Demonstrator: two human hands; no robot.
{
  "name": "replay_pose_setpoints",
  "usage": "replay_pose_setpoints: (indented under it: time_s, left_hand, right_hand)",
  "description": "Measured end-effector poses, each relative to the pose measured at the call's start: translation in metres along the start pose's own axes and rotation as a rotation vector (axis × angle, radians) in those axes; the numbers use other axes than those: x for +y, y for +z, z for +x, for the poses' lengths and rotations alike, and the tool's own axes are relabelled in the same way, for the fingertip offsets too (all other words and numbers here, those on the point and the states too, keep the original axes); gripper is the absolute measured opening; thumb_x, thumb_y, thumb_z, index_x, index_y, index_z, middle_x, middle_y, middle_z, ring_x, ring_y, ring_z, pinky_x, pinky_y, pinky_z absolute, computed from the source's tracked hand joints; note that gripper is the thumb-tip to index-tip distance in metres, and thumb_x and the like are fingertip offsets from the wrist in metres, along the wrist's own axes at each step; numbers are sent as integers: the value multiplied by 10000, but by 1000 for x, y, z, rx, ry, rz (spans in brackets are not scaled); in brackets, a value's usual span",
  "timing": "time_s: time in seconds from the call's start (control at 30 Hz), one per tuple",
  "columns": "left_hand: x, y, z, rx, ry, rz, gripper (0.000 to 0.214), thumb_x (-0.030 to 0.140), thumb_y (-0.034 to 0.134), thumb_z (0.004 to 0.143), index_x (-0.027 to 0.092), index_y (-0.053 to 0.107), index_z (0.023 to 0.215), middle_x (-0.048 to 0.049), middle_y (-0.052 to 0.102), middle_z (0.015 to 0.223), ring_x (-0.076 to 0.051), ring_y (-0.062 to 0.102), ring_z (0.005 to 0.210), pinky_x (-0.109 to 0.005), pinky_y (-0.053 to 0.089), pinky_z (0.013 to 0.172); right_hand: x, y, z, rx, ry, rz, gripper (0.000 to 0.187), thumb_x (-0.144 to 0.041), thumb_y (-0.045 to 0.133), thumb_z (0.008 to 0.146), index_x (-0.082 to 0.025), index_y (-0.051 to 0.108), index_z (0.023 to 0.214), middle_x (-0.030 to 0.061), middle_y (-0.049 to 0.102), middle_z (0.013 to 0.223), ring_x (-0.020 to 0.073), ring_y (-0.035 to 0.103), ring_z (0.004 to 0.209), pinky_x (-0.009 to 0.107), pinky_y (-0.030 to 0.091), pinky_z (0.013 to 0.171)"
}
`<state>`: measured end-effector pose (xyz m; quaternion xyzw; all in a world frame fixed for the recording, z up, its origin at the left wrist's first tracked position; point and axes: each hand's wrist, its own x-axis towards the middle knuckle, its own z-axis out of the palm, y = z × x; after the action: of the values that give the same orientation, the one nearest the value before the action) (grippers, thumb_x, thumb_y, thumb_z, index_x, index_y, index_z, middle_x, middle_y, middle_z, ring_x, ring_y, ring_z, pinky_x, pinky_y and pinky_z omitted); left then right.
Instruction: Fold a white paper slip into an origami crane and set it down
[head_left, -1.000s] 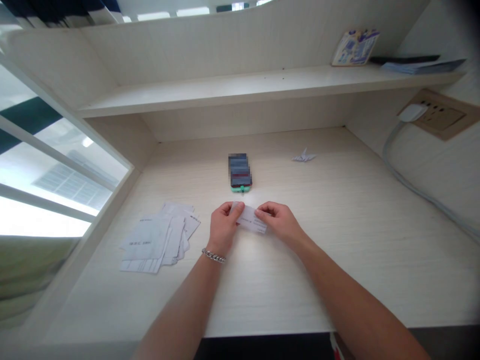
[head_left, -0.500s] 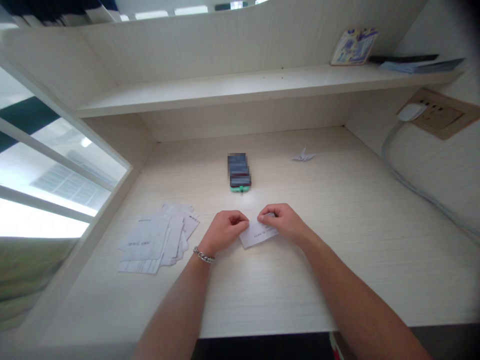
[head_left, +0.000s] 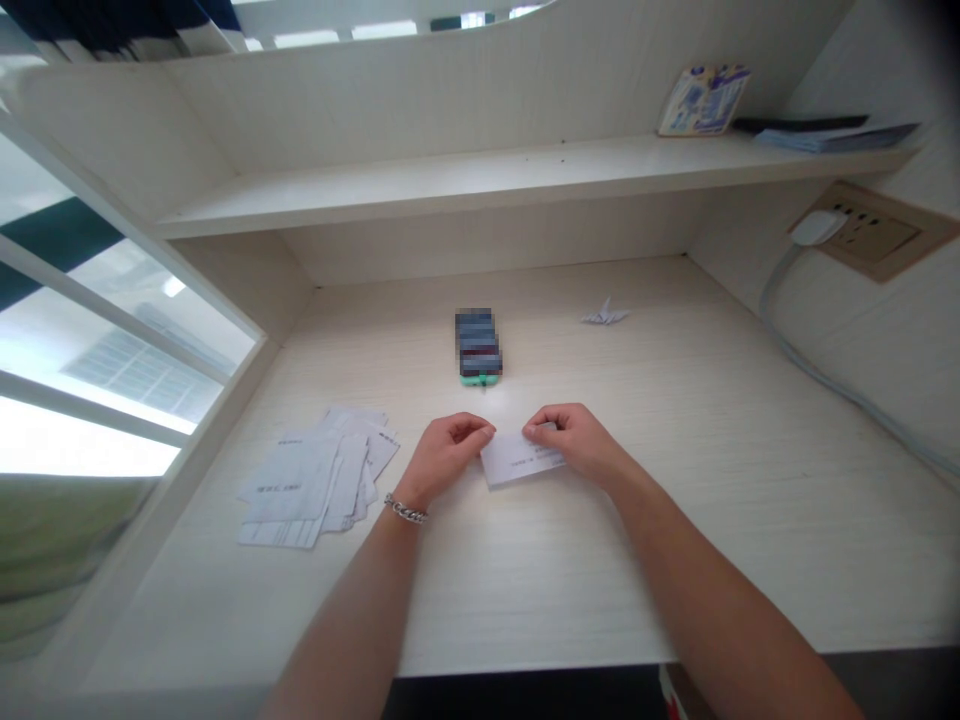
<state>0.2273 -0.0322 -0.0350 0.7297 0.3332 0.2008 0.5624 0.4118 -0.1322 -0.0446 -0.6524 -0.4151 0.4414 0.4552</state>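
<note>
A small white sheet of paper [head_left: 517,462] with faint printed text lies between my hands near the middle of the desk. My left hand [head_left: 448,452], with a chain bracelet on its wrist, pinches the sheet's upper left corner. At the upper right, my right hand [head_left: 574,437] grips the same sheet between thumb and fingers, covering that end. To the left lies a loose pile of white paper sheets [head_left: 300,480]. Beyond my hands, a phone [head_left: 478,343] with a green lower edge rests on the desk; its screen is blurred out. A folded paper crane [head_left: 604,314] sits farther back right.
A shelf [head_left: 420,185] crosses above the back of the desk [head_left: 750,450]. On it stand a small colourful box [head_left: 703,100] and flat booklets [head_left: 836,137]. A grey cable [head_left: 825,375] runs down from a wall socket [head_left: 885,230] at the right.
My right hand has shifted slightly right and my left hand slightly up and left. The sheet between them has turned a little and now lies more level.
</note>
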Motion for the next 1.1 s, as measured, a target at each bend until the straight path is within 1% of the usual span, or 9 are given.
replay_pose_setpoints:
  time_s: [0.1, 0.23, 0.33, 0.4, 0.53, 0.7, 0.87, 0.97, 1.1]
  left_hand:
    - [0, 9, -1, -35, 6, 77, 191, 277, 540, 738, 141, 667, 784, -53, 667, 742, -146, 577, 663, -234, 430, 590]
    - [-5, -5, -1, -63, -25, 131, 133, 236, 555, 706, 147, 653, 702, -20, 628, 623, -132, 551, 589, -235, 413, 563]
    - [-5, -15, 1, 43, -67, 40, 117, 231, 557, 707, 142, 632, 700, -15, 607, 591, -119, 532, 563, -227, 409, 547]
    - [-3, -12, 2, 88, -86, -65, 153, 273, 562, 725, 137, 631, 726, -29, 622, 635, -120, 542, 588, -227, 422, 555]
    - [-1, 5, 1, -25, -66, -94, 261, 373, 618, 711, 135, 669, 804, -66, 664, 772, -145, 574, 674, -237, 443, 586]
    - [-6, 6, 1, 54, -67, -48, 276, 395, 647, 692, 130, 675, 761, -70, 671, 741, -148, 576, 658, -238, 440, 580]
    - [-9, 0, 5, 176, -105, -89, 287, 398, 667, 674, 127, 676, 770, -76, 676, 743, -146, 584, 651, -231, 439, 565]
    - [-8, 1, 6, 220, -136, -165, 305, 406, 670, 669, 124, 666, 787, -74, 674, 745, -151, 590, 652, -240, 454, 563]
    - [-5, 2, 4, 176, -154, -244, 288, 393, 671, 671, 129, 646, 782, -61, 668, 736, -159, 602, 659, -252, 468, 563]
  right_hand:
    - [1, 5, 1, -27, -24, -38, 220, -361, 634, 694, -150, 681, 731, 18, 616, 615, 121, 506, 544, 226, 345, 478]
    - [2, 0, 2, 3, -5, -26, 234, -378, 635, 698, -151, 675, 734, 22, 626, 623, 128, 524, 552, 231, 360, 490]
    - [3, -1, 2, 25, 5, -14, 253, -396, 636, 698, -148, 674, 734, 35, 644, 654, 137, 543, 572, 240, 377, 507]
    - [4, 0, 2, 22, 15, -6, 260, -399, 645, 691, -146, 679, 739, 41, 653, 665, 142, 551, 581, 244, 384, 513]
    - [3, 5, 2, -2, 8, 41, 262, -396, 674, 664, -146, 691, 741, 38, 653, 654, 139, 548, 575, 246, 388, 510]
    - [2, 4, 5, 108, 54, 276, 293, -423, 712, 621, -144, 658, 691, 27, 632, 631, 135, 558, 573, 262, 440, 542]
    - [1, 4, 8, 272, 62, 256, 371, -516, 656, 663, -151, 639, 725, 37, 628, 668, 114, 553, 565, 222, 436, 491]
    - [-3, 8, 6, 140, 76, 279, 395, -525, 637, 685, -160, 630, 839, 56, 654, 778, 125, 591, 611, 218, 455, 497]
    - [-5, 11, 2, 13, 12, 247, 348, -449, 676, 682, -141, 626, 838, 27, 634, 674, 107, 576, 563, 229, 472, 539]
